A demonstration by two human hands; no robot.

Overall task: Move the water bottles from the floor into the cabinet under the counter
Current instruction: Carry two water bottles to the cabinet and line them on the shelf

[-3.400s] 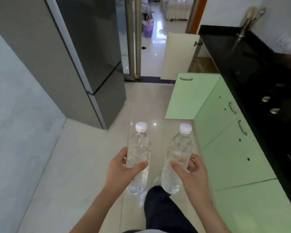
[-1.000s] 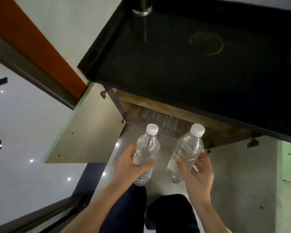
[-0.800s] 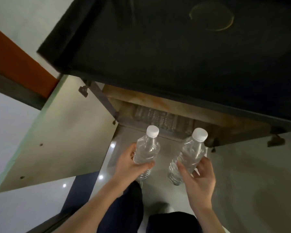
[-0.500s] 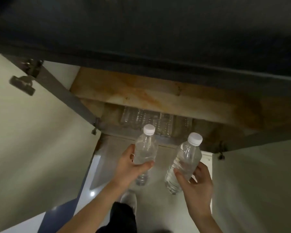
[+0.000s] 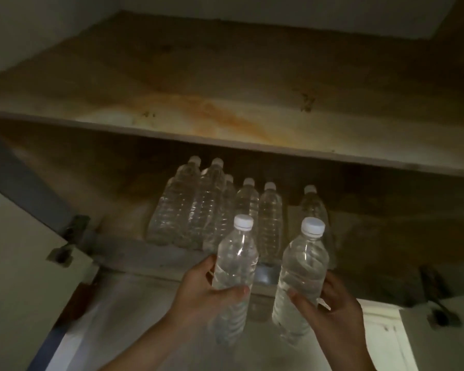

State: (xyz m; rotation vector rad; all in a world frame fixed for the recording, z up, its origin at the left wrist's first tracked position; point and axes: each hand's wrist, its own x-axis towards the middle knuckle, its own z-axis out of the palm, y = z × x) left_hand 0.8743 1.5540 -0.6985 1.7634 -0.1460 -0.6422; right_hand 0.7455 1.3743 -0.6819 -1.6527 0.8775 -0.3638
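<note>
My left hand point(image 5: 198, 290) grips a clear water bottle point(image 5: 236, 263) with a white cap, held upright. My right hand point(image 5: 330, 306) grips a second clear bottle point(image 5: 303, 269), also upright. Both bottles hover just in front of the open cabinet's lower compartment point(image 5: 113, 188), above its front ledge. Inside that compartment stand several clear water bottles point(image 5: 198, 207) with white caps, clustered left of centre, with one more bottle point(image 5: 312, 202) standing apart on the right.
A stained wooden shelf point(image 5: 225, 121) spans the cabinet above the bottles. The open left door point(image 5: 16, 263) with its hinge point(image 5: 62, 253) stands at the left, the right door point(image 5: 439, 341) at the lower right. Pale floor point(image 5: 123, 322) lies below my hands.
My view has dropped low and close to the cabinet, so the lower compartment and its stored bottles now show. Both hands have carried their bottles forward toward the opening.
</note>
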